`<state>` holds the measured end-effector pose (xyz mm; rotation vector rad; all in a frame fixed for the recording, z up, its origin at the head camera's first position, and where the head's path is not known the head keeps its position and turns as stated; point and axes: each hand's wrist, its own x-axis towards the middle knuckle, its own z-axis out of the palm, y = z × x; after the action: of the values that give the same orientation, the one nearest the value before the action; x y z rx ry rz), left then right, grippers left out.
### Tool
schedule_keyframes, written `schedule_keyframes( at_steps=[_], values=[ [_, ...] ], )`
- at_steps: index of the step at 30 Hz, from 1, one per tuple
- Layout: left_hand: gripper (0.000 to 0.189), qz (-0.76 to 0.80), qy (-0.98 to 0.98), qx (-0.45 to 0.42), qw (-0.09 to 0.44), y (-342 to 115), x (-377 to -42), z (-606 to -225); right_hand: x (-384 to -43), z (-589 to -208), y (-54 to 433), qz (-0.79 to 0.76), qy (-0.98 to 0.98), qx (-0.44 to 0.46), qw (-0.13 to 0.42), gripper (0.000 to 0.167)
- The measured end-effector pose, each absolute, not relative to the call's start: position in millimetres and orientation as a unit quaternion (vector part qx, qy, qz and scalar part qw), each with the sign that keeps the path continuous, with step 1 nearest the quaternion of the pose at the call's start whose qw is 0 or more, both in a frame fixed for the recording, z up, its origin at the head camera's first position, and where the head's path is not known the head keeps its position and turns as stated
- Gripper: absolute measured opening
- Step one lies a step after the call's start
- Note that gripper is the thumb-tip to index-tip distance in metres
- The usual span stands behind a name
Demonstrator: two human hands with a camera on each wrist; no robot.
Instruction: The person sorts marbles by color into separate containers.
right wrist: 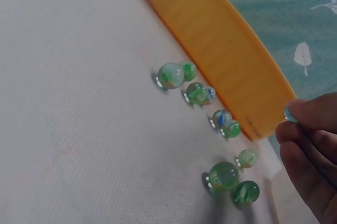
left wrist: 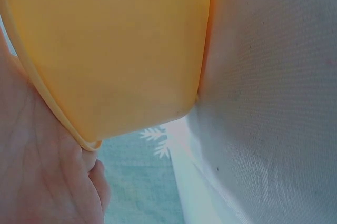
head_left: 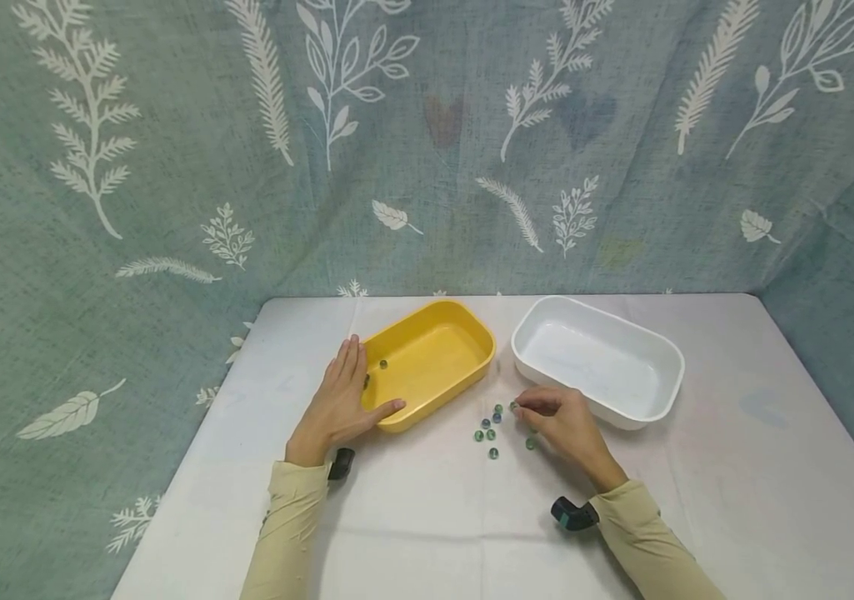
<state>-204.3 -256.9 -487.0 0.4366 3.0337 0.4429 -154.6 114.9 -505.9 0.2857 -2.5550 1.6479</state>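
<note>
The work looks only partly done to me: at least two marbles lie in the yellow tray, while a group of loose marbles sits on the white cloth, seemingly left to do. The right hand pinches one pale marble near the white tray; I see the left hand resting straight-fingered against the yellow tray. I can read no brand, label or writing.
</note>
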Motion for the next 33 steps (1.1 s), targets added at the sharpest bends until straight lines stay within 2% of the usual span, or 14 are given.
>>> schedule_keyframes(
  at_steps=[16,33],
  values=[
    [0.125,0.138,0.98,0.14,0.024,-257,-205,-487,-162,-477,113,0.573,-0.81,0.115,0.052,0.01],
    [0.124,0.143,0.98,0.14,0.016,-256,-203,-485,-178,-450,95,0.584,-0.795,0.155,0.061,0.016]
  ],
)
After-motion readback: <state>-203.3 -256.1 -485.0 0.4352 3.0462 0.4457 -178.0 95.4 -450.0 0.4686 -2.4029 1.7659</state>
